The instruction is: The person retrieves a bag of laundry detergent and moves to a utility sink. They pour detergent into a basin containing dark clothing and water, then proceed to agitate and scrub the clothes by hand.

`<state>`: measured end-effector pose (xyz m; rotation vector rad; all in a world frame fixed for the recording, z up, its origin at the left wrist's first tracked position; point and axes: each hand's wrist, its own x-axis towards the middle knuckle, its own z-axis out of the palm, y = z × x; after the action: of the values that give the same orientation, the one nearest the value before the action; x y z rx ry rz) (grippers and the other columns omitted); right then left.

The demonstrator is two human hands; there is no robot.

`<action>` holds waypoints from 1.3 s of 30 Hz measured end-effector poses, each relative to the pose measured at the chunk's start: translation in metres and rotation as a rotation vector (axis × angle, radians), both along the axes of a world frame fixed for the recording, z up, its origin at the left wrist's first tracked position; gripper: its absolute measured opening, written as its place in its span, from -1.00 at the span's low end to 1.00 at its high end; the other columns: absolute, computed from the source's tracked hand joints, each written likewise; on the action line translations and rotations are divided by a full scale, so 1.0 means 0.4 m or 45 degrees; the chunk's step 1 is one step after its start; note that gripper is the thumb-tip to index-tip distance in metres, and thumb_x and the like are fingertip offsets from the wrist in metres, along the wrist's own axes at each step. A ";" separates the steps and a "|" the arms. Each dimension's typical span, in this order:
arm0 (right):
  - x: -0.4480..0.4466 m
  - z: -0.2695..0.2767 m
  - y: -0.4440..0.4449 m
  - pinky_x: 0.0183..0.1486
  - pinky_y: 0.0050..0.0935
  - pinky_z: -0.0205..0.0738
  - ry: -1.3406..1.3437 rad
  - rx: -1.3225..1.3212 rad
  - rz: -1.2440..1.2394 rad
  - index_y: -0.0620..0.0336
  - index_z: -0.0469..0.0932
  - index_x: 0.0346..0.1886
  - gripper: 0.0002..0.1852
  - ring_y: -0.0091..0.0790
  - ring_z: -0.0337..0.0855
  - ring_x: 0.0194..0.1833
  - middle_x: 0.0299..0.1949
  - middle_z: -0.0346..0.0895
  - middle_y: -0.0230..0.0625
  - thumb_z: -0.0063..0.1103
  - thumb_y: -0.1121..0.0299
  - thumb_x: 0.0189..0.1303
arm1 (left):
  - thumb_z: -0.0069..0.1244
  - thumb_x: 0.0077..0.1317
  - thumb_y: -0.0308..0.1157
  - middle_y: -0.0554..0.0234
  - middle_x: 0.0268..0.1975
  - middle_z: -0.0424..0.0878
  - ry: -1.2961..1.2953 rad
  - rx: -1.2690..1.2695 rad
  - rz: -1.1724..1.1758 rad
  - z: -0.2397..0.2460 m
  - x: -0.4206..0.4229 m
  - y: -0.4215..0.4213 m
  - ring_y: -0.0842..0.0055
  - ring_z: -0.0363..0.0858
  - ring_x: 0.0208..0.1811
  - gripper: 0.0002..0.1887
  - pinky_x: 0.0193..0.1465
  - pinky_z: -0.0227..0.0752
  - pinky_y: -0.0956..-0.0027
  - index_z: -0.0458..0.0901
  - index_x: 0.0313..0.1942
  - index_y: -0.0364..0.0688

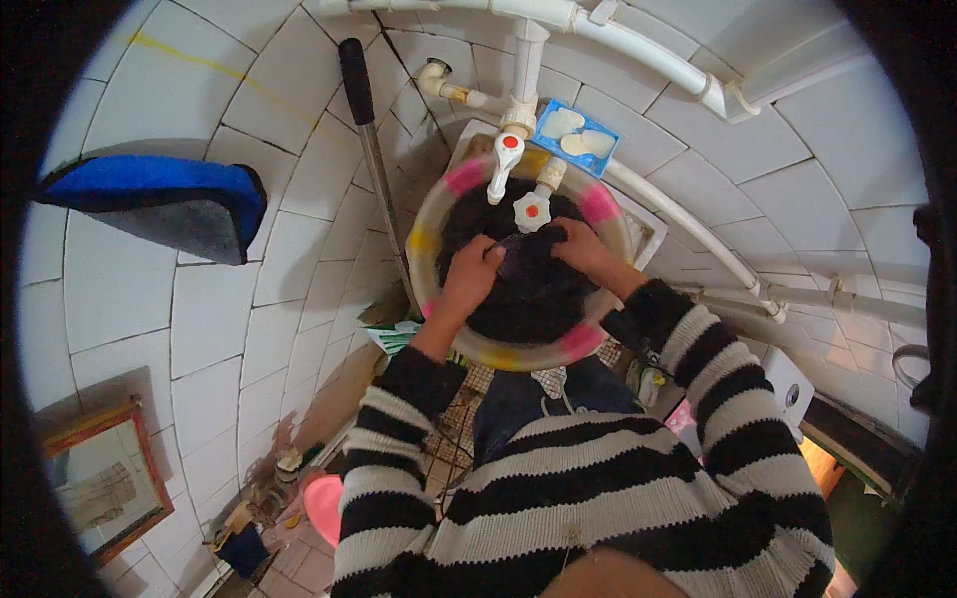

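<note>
A round plastic basin (420, 288) with pink and yellow patches on its rim stands under two white plastic taps, a lever tap (505, 166) and a knob tap (532, 212). Dark cloth (534, 299) fills it. At the basin's left side, my left hand (475, 276) pinches a part of the cloth between thumb and fingers. My right hand (583, 247) grips another part of the cloth, just right of the knob tap. The fingertips of both hands are partly lost against the dark fabric.
A blue soap tray (574, 139) with pale soap pieces sits behind the taps. A black-handled pole (374, 142) leans at the left. White pipes (658, 52) run along the tiled wall. A blue and grey cloth (157, 198) hangs left, above a framed mirror (112, 478). A pink basin (323, 508) lies low left.
</note>
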<state>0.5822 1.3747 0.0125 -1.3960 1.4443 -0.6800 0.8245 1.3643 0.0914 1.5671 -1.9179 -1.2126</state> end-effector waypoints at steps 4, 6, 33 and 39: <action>0.022 0.181 0.071 0.29 -0.08 0.27 -0.064 0.108 0.538 0.20 0.46 0.16 -0.32 0.10 0.44 0.18 0.12 0.47 0.02 0.41 0.24 -0.13 | 0.15 0.22 -0.25 0.00 -0.01 0.54 -0.159 0.002 0.060 0.053 0.070 0.044 0.11 0.54 0.01 -0.75 -0.02 0.41 0.17 0.59 -0.18 -0.18; -0.002 0.212 0.051 0.33 -0.03 0.20 0.209 -0.133 0.647 0.16 0.41 0.22 -0.26 0.09 0.35 0.26 0.21 0.39 0.00 0.43 0.19 -0.11 | 0.21 0.17 -0.22 0.03 0.10 0.48 -0.357 -0.308 -0.001 0.051 0.065 0.039 0.12 0.48 0.11 -0.65 0.09 0.36 0.11 0.59 -0.08 -0.14; 0.071 0.533 0.159 -0.31 -0.57 0.23 -0.426 -0.109 0.038 0.22 0.49 -0.44 -0.80 -0.66 0.34 -0.38 -0.47 0.38 -0.56 0.20 0.34 0.27 | 0.36 -0.05 -0.30 0.12 0.36 0.30 0.096 -0.408 -0.437 0.137 -0.049 0.124 0.09 0.20 0.39 -0.13 0.39 0.15 0.11 0.32 0.33 -0.02; 0.114 0.689 0.196 -0.29 -0.59 0.30 -0.900 -0.331 -0.226 0.21 0.52 -0.41 -0.92 -0.67 0.40 -0.35 -0.42 0.44 -0.52 0.16 0.49 0.22 | 0.33 0.02 -0.18 -0.02 0.36 0.29 0.174 -0.087 -0.380 -0.073 -0.091 0.207 0.09 0.17 0.44 -0.15 0.45 -0.16 -0.21 0.29 0.33 -0.05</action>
<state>0.6276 1.4531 0.2881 -1.0510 0.9339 -1.3540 0.7879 1.4472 0.0624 1.1600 -2.1301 -1.3174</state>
